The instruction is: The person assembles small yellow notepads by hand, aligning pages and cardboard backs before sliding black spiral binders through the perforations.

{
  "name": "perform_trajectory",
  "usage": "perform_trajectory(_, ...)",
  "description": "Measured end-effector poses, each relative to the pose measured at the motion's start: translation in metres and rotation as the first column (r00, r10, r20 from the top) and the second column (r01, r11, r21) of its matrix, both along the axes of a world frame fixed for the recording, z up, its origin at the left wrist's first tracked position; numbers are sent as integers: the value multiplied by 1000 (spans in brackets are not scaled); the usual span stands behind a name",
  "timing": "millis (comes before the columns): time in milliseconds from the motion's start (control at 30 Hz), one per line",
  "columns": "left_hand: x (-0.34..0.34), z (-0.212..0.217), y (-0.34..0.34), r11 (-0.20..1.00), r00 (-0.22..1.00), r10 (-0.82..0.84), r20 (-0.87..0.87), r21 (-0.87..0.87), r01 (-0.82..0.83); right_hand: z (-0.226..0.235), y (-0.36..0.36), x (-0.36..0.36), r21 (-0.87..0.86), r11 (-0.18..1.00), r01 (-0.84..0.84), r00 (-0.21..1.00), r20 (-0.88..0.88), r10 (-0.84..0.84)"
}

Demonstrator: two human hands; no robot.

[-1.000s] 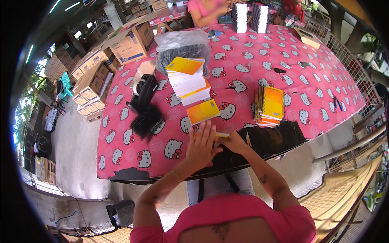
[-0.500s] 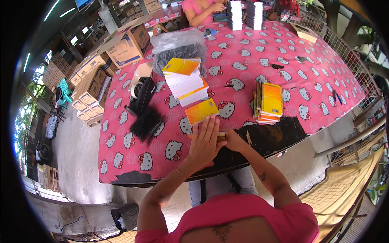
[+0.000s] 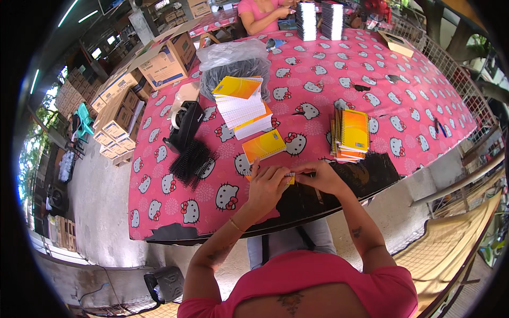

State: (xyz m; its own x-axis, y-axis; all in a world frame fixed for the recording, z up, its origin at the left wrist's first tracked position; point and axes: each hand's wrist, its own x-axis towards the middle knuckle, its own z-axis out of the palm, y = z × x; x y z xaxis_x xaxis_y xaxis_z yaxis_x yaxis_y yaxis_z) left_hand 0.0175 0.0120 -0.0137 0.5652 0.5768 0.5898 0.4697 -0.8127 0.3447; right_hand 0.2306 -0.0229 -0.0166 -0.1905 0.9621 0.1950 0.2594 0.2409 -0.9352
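My left hand [image 3: 267, 186] is curled over a small yellow-orange notebook [image 3: 290, 179] near the table's front edge and grips it; most of the notebook is hidden beneath it. At the notebook's right end, the fingertips of my right hand [image 3: 322, 177] are pinched together; whatever is between them is too small to make out. Just beyond my left hand lies another yellow-orange notebook [image 3: 264, 145], with holes along one edge. Farther back, a fanned stack of unbound notebooks [image 3: 243, 108] leans over. On the right sits a pile of spiral-bound notebooks [image 3: 354, 130].
A heap of black coils [image 3: 192, 163] lies left of my hands, beside a black tape dispenser [image 3: 186, 124]. Behind stand a plastic bag of dark things [image 3: 233, 66] and a cardboard box [image 3: 165, 62]. Pliers [image 3: 440, 127] lie far right. A co-worker [image 3: 260, 16] sits across the table beside tall notebook stacks [image 3: 306, 22].
My left hand's fingers, stretched flat toward the loose notebook before, are now curled over the one beneath. My right hand has lifted and shifted slightly right, its fingertips now pinching at the notebook's end.
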Motion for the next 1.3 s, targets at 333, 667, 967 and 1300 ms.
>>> perform_trajectory(333, -3, 17, -1, 1000, 998, 8, -60, -15, -9, 2, 22, 13, -116, 978, -176, 984, -29, 174)
perform_trajectory(667, -19, 9, 10, 990, 994, -101, -33, -99, 97, 8, 16, 4, 135, 973, -187, 973, 159, 165)
perform_trajectory(967, -12, 25, -10, 998, 995, 14, -94, 64, -8, 17, 6, -27, 285, 958, 23, 960, 260, -100)
perform_trajectory(1300, 33, 109, 16, 944, 882, -100, 460, -237, 231, 49, -11, -7, 108, 883, 458, 822, -429, -374)
